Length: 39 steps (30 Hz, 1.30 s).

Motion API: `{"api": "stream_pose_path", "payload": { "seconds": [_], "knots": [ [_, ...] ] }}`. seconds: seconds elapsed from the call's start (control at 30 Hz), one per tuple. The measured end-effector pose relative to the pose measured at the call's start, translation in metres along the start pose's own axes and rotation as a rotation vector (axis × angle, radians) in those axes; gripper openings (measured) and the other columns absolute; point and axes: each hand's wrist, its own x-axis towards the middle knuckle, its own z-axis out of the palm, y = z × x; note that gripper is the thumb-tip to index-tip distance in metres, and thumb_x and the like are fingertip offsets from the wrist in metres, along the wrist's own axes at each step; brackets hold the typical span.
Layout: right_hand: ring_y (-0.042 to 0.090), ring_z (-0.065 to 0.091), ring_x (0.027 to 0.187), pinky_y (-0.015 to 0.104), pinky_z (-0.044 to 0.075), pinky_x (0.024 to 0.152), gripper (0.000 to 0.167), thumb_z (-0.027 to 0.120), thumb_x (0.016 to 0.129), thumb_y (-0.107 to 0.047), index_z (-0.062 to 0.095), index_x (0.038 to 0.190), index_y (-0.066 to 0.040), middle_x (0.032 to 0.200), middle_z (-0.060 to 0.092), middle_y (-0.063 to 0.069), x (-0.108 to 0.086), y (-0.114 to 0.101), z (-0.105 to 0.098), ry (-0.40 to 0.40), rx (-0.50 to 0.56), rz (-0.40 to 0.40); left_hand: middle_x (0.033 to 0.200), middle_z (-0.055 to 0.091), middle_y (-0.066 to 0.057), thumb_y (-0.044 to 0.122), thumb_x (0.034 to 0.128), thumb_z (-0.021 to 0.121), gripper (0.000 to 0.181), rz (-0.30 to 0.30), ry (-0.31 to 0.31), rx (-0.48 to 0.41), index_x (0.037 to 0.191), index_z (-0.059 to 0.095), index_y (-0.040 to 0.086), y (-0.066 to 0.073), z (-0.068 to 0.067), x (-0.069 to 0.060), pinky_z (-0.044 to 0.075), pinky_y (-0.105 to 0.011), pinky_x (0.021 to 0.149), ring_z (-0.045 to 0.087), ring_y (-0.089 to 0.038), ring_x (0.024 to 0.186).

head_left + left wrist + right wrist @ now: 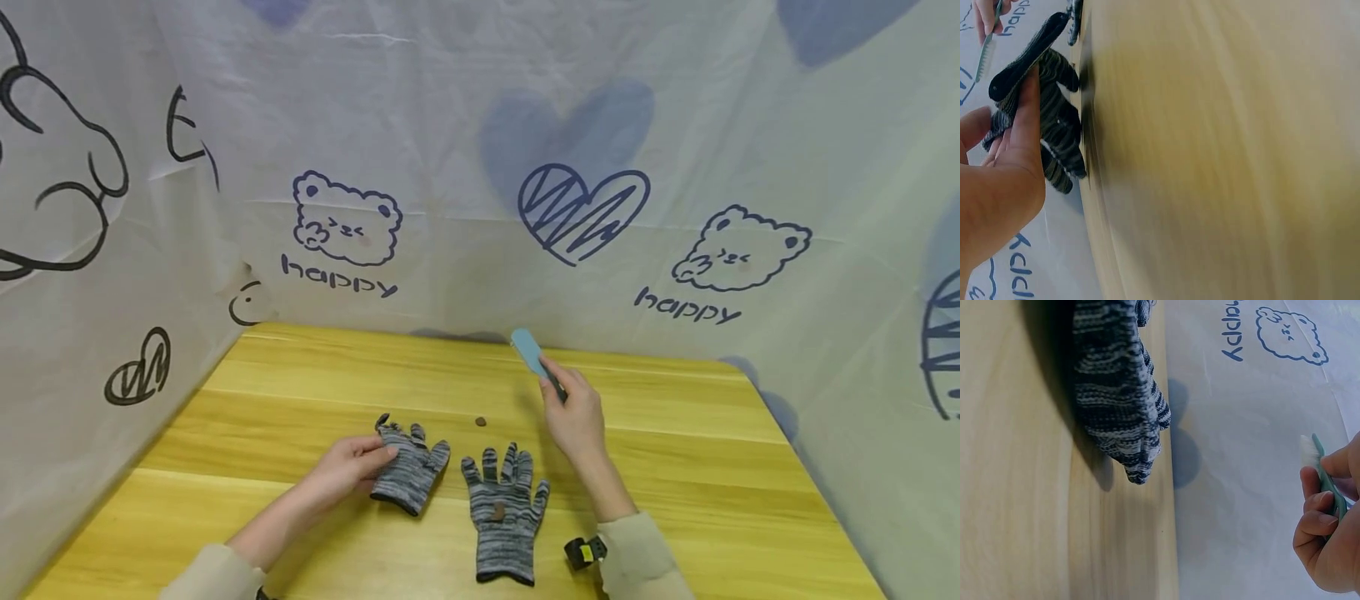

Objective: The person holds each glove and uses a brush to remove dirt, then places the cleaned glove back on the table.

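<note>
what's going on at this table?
A person's left hand holds a grey striped glove; the right hand holds a blue-green brush in the air, touching neither glove. A second glove lies flat on the table with a brown patch on it. A small brown piece lies beyond it.

Rear left, the tabletop gives passage; 2 gloves obstruct front centre.

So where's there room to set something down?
The table is bare between the right hand and its right edge, and from the left hand back to the printed sheet. In between it's crowded: held glove, flat glove, small brown piece.
</note>
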Motion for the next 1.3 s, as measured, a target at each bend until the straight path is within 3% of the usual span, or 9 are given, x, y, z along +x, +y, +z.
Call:
{"api": "stream_pose_path", "payload": {
  "seconds": [0.1, 0.2, 0.33, 0.47, 0.63, 0.9, 1.13, 1.3],
  "knots": [
    [0.032, 0.066, 0.089, 0.042, 0.051, 0.072, 0.036, 0.068, 0.101, -0.010, 0.069, 0.137, -0.009, 0.112, 0.072, 0.018, 0.000, 0.000, 0.000, 0.001, -0.002, 0.001, 0.136, 0.056, -0.039, 0.030, 0.1115, 0.050, 0.065, -0.041, 0.013, 0.007, 0.146, 0.035, -0.024, 0.000, -0.005, -0.002, 0.055, -0.047, 0.103, 0.060, -0.047, 0.127],
    [0.032, 0.065, 0.087, 0.041, 0.051, 0.071, 0.036, 0.068, 0.101, -0.011, 0.069, 0.137, -0.009, 0.112, 0.072, 0.018, 0.000, 0.000, 0.000, -0.005, -0.004, -0.001, 0.143, 0.045, -0.045, 0.034, 0.1124, 0.046, 0.071, -0.083, 0.036, 0.040, 0.148, 0.028, -0.025, 0.001, -0.011, -0.005, 0.053, -0.051, 0.106, 0.052, -0.054, 0.131],
    [0.033, 0.067, 0.090, 0.044, 0.053, 0.073, 0.036, 0.068, 0.101, -0.011, 0.069, 0.137, -0.009, 0.113, 0.072, 0.019, 0.000, 0.000, -0.001, -0.010, 0.001, -0.003, 0.125, 0.063, -0.035, 0.026, 0.1118, 0.048, 0.057, -0.085, 0.022, 0.090, 0.141, 0.043, -0.023, 0.001, -0.019, -0.010, 0.059, -0.044, 0.097, 0.068, -0.039, 0.112],
    [0.034, 0.068, 0.094, 0.047, 0.055, 0.076, 0.037, 0.067, 0.101, -0.010, 0.069, 0.138, -0.010, 0.115, 0.072, 0.019, -0.001, 0.000, -0.001, -0.014, 0.007, 0.000, 0.106, 0.068, -0.015, 0.018, 0.1090, 0.055, 0.036, -0.058, -0.003, 0.131, 0.120, 0.061, -0.016, -0.001, -0.027, -0.014, 0.063, -0.037, 0.088, 0.070, -0.022, 0.094],
    [0.034, 0.068, 0.097, 0.049, 0.056, 0.079, 0.036, 0.068, 0.101, -0.010, 0.069, 0.138, -0.009, 0.116, 0.072, 0.019, 0.000, -0.001, -0.001, -0.022, 0.012, -0.001, 0.093, 0.069, -0.012, 0.010, 0.1061, 0.059, 0.022, -0.025, -0.013, 0.206, 0.108, 0.066, -0.011, -0.004, -0.031, -0.015, 0.065, -0.036, 0.078, 0.071, -0.022, 0.084],
    [0.033, 0.067, 0.093, 0.044, 0.054, 0.075, 0.037, 0.069, 0.101, -0.010, 0.069, 0.138, -0.009, 0.114, 0.072, 0.018, -0.001, 0.001, 0.000, -0.027, 0.006, 0.004, 0.080, 0.071, -0.009, 0.010, 0.1045, 0.062, 0.020, -0.032, -0.044, 0.406, 0.091, 0.068, -0.004, -0.002, -0.032, -0.018, 0.063, -0.036, 0.064, 0.069, -0.020, 0.073],
    [0.030, 0.063, 0.086, 0.038, 0.048, 0.070, 0.037, 0.068, 0.101, -0.010, 0.069, 0.137, -0.009, 0.111, 0.072, 0.018, -0.001, 0.003, 0.000, -0.028, -0.001, 0.009, 0.073, 0.066, -0.008, 0.011, 0.1014, 0.067, 0.021, -0.029, -0.058, 0.474, 0.085, 0.067, -0.002, -0.001, -0.030, -0.020, 0.060, -0.036, 0.058, 0.064, -0.019, 0.063],
    [0.032, 0.066, 0.091, 0.042, 0.053, 0.074, 0.037, 0.068, 0.101, -0.010, 0.068, 0.138, -0.009, 0.113, 0.072, 0.019, -0.001, 0.002, 0.000, -0.036, 0.005, 0.010, 0.069, 0.063, -0.006, 0.014, 0.0984, 0.072, 0.022, -0.012, -0.032, 0.527, 0.081, 0.066, 0.001, -0.004, -0.030, -0.019, 0.058, -0.034, 0.055, 0.062, -0.018, 0.059]
  ]
}}
